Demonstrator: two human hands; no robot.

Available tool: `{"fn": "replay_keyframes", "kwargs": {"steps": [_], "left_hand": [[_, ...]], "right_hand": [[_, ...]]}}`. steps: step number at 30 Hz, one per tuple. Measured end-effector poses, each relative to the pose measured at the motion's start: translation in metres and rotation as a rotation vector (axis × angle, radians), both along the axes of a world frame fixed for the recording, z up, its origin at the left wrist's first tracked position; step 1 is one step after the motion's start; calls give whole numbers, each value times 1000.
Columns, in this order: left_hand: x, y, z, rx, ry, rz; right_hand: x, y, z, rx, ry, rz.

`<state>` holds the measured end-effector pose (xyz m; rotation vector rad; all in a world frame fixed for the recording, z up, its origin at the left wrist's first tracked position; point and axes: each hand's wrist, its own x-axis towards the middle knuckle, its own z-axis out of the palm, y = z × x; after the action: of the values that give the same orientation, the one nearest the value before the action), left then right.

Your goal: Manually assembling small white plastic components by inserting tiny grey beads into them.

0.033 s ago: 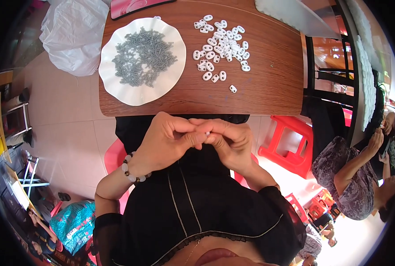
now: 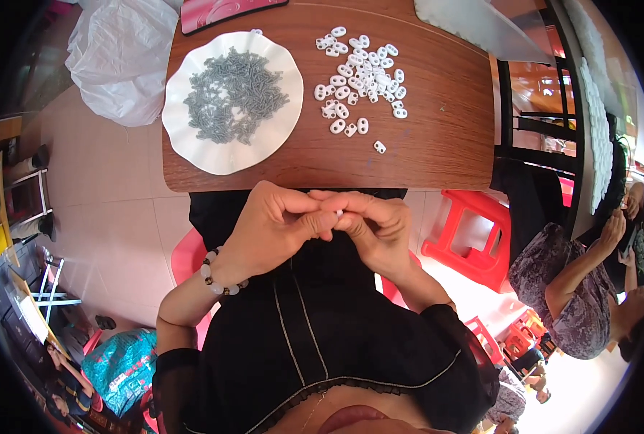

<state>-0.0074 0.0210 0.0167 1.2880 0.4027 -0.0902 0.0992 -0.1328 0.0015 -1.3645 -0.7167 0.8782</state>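
Note:
Just off the table's near edge, my left hand (image 2: 278, 224) and my right hand (image 2: 374, 226) meet with fingertips pressed together. Both pinch a small white plastic piece (image 2: 339, 214), mostly hidden by thumbs and fingers. On the table, a loose heap of white two-hole cord locks (image 2: 369, 76) lies beyond my right hand, with a single white piece (image 2: 380, 147) nearest to me. A white wavy-rimmed plate (image 2: 287, 132) stands to the left, bearing many small grey coil springs (image 2: 239, 94).
The brown wooden table (image 2: 445, 137) has a pink tray-like object (image 2: 228, 11) at its far left. A white plastic bag (image 2: 119, 61) is on the left. Red stools (image 2: 470, 235) stand at right, near another person (image 2: 575, 296) seated at work.

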Motion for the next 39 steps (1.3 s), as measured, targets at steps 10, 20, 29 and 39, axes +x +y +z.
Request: {"fn": "replay_keyframes", "kwargs": {"steps": [10, 20, 29, 39], "left_hand": [[11, 7, -11, -199, -59, 83], [11, 4, -17, -163, -78, 128], [11, -3, -12, -88, -57, 164], [12, -6, -14, -41, -67, 181]], "right_hand": [[23, 8, -11, 145, 175, 104], [24, 9, -16, 128, 198, 119], [21, 9, -19, 142, 226, 93], [17, 12, -20, 170, 265, 53]]}}
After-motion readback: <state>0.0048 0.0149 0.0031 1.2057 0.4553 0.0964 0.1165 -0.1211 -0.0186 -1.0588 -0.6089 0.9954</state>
